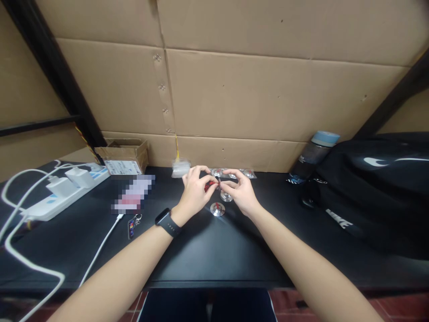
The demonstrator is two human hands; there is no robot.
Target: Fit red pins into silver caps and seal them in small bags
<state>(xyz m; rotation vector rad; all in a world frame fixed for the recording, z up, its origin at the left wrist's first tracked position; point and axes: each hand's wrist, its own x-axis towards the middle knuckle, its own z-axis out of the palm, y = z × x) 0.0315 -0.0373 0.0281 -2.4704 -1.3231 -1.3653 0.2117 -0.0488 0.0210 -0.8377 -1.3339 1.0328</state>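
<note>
Both hands were together over the middle of the black table (208,259). Left hand (194,192) had a small red-and-black piece (209,184) pinched between thumb and fingers. Right hand (244,193) was in close at the piece's right end, thumb and forefinger narrow — couldn't tell if they gripped it or just touched. Piece sat between the two hands, partly hidden by fingers.

Front disc (217,209), shiny with a red mark, lay on the table just below the hands. Rear disc (226,196) was just beyond it, partly covered. Wrapped discs (248,173) were behind the hands, near the cardboard wall (234,103); clear plastic bag (181,168) was just beyond the left hand.

Off left: power strip (60,197), open box (124,157), key tag (131,228). Off right — bottle (306,161), black bag (378,197). Black watch (167,221) on the left wrist.
</note>
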